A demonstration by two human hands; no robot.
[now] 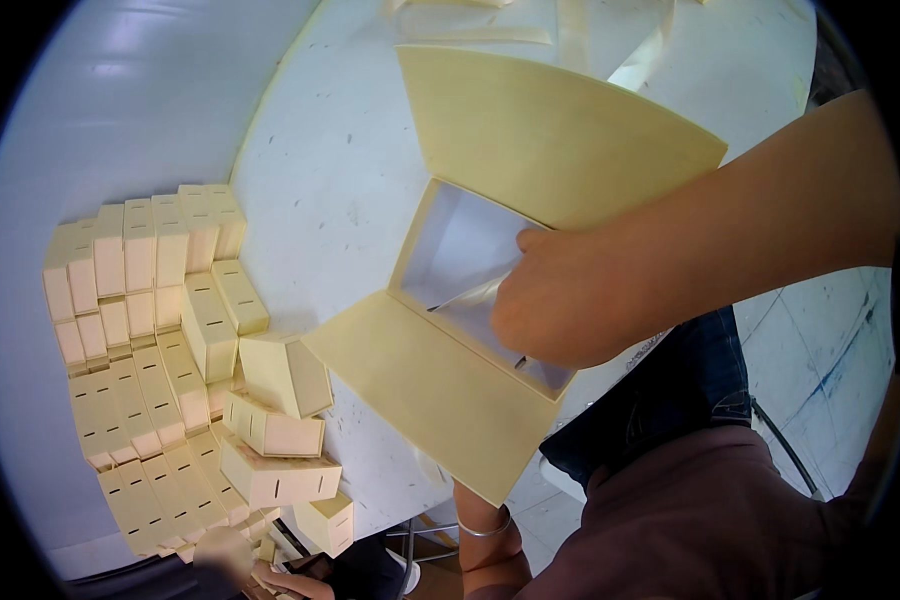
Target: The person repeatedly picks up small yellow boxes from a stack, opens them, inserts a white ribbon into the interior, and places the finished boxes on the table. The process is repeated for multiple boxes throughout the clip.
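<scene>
A pale yellow box (420, 235) with a whitish inside lies opened in front of me, one large flap (540, 125) spread at the far side and another flap (440, 390) on the near side. My right hand (550, 295) reaches into it, its back facing up and its fingers curled and mostly hidden. From a small slot in the near wall, a pale ribbon (465, 292) runs to that hand, which appears closed on it. A second dark slot shows near the box's right end. Below the near flap, my left hand (475, 505) shows only its wrist area with a bracelet; the flap hides its fingers.
Stacks of pale yellow boxes (150, 390) with dark slots stand to the left, several lying askew at the pile's near edge. Loose ribbons (570, 40) lie at the far side of the white table (320, 160). Another person's arm (300, 583) shows at the bottom left.
</scene>
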